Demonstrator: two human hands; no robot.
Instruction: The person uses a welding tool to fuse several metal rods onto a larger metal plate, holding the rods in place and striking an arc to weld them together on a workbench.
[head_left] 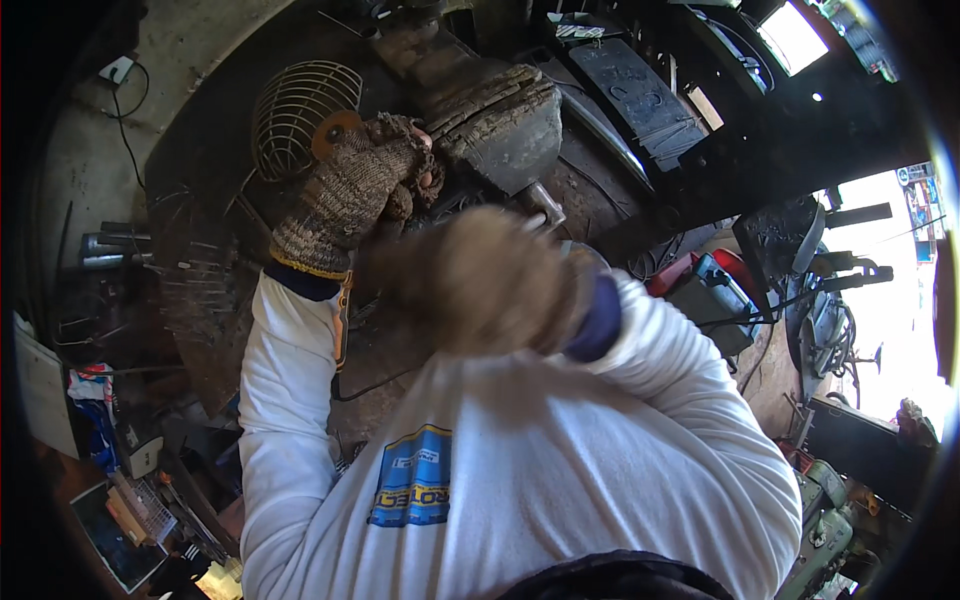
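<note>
My left hand [350,190], in a worn brown knitted glove with bare fingertips showing, is closed, its fingers curled inward. What it grips is hidden by the glove. Just beyond its knuckles is an orange-brown disc [336,130], in front of a curved wire cage [300,105]. An orange and black piece [343,325], partly covered by the left wrist and sleeve, shows below it, with a dark cable near its lower end. My right hand [490,280], also gloved, is smeared by motion in front of my chest; its fingers cannot be made out.
Beyond the hands stands a scarred block [515,130] on the dark round tabletop [200,150]. Thin rods [205,265] lie at the left. A metal bar [610,140] and a dark plate [640,95] are at far right. A red and blue-grey box [715,290] stands right, near cables.
</note>
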